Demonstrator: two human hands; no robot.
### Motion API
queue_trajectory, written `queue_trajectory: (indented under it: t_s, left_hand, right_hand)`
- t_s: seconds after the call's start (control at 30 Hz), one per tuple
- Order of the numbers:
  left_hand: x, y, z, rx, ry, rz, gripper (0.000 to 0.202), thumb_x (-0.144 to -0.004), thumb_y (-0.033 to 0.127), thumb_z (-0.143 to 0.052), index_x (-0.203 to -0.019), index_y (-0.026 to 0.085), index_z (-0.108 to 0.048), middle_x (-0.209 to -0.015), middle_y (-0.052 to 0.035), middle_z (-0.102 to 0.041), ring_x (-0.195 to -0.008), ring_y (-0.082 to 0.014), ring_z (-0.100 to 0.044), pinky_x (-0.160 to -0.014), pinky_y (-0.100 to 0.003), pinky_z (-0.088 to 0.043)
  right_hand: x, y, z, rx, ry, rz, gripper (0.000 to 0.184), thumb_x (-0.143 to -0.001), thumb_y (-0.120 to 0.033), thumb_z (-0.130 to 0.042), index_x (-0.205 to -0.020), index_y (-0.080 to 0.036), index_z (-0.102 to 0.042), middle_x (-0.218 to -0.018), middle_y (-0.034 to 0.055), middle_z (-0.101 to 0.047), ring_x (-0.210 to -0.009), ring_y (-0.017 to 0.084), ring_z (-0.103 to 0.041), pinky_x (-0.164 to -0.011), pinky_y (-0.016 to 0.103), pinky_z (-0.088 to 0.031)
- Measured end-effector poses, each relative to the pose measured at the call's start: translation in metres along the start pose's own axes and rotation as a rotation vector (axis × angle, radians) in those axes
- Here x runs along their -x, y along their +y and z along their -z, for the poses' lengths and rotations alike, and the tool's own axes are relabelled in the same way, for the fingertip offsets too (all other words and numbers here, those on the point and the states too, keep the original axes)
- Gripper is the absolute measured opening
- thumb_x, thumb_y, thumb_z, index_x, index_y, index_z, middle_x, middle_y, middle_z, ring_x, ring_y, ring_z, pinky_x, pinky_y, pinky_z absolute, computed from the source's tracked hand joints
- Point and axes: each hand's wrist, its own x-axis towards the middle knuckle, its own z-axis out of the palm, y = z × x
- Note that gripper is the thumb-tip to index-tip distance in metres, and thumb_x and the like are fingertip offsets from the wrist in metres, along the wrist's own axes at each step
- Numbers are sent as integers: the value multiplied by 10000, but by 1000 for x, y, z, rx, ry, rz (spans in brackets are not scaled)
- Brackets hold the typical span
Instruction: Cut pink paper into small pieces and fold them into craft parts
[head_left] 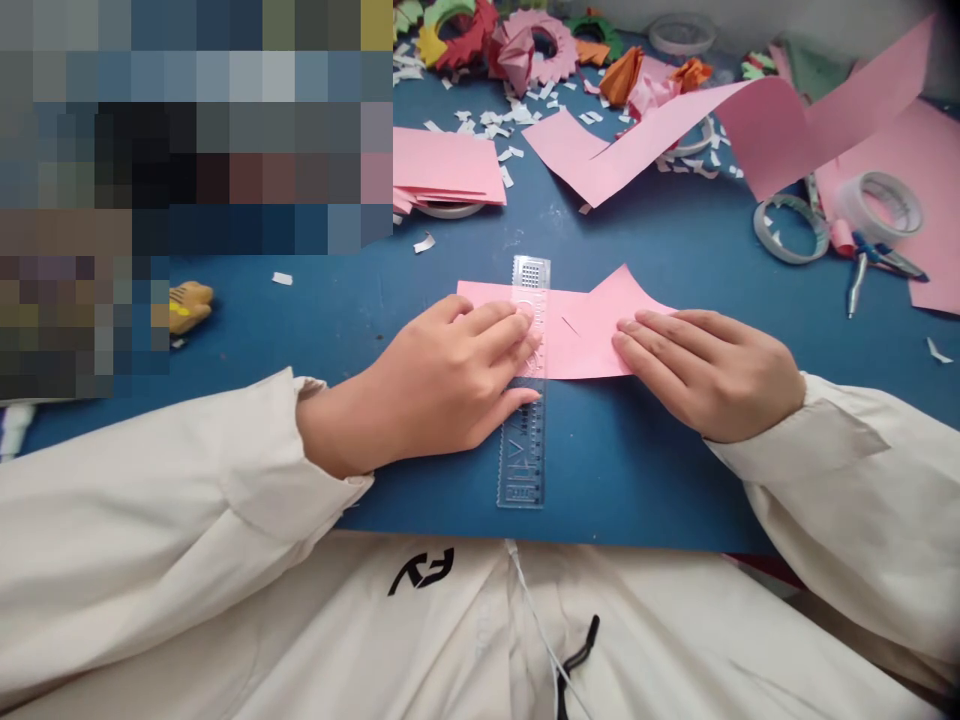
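Observation:
A clear plastic ruler (521, 470) with cut-out shapes lies upright across a pink paper strip (576, 350) on the blue table. My left hand (442, 375) holds the ruler down, its fingertips on the upper half and its thumb near the middle. At the strip's right end, my right hand (709, 370) holds the paper under its fingers; its thumb is hidden. The strip's upper edge there lifts off the table in a pointed bend. A short dark slit or line shows on the paper between the two hands.
Behind stand a long folded pink strip (667, 125) and a stack of pink paper (450, 165). Tape rolls (885, 205) and a compass-like tool (859, 275) lie at right. White paper scraps and folded paper rings (555, 45) spread along the back. The upper left is blurred out.

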Motion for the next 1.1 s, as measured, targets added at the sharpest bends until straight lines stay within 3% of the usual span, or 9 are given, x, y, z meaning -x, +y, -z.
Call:
queue_trajectory:
  t_s: [0.23,0.4,0.57,0.77,1.1]
  left_hand:
    - [-30,-1,-6,0,-26,-93,390,-948,356,-424,-1128,72,-622,-1154,-149,-643,-1070,-293,-605,-806,-403,-507]
    - [-26,-2,-7,25,49,-52,382,-929,363,-480,-1123,70,-629,-1170,-145,-646,-1043,-291,-625,-815,-420,-513]
    - [-28,0,-9,40,47,-24,417,-921,409,-499,-1128,72,-630,-1149,-139,-659,-1046,-294,-626,-804,-433,-520]
    - [-28,1,-9,42,33,-26,427,-916,428,-506,-1126,75,-625,-1165,-145,-651,-1050,-298,-625,-806,-437,-516]
    - [-28,1,-8,49,18,-16,443,-907,428,-523,-1136,60,-617,-1158,-155,-653,-1038,-307,-631,-807,-452,-516]
  right_hand:
    - [21,8,1,-42,3,-56,199,-849,-70,-531,-1017,-51,-635,-1048,136,-683,-963,223,-662,-770,325,-535]
    - [23,9,2,-66,-20,-92,211,-850,-50,-510,-1015,-60,-640,-1064,133,-678,-972,219,-662,-806,330,-545]
    - [23,6,1,-133,-29,-111,219,-846,-44,-506,-1025,-10,-628,-1071,168,-666,-990,262,-655,-819,369,-553]
    - [29,-3,-5,-185,-3,-235,294,-882,-43,-412,-1118,-31,-586,-1153,170,-630,-1095,268,-606,-881,396,-530]
    - [30,8,1,-264,-71,-150,309,-886,-84,-428,-1140,-78,-604,-1191,164,-608,-1099,276,-606,-821,381,-547]
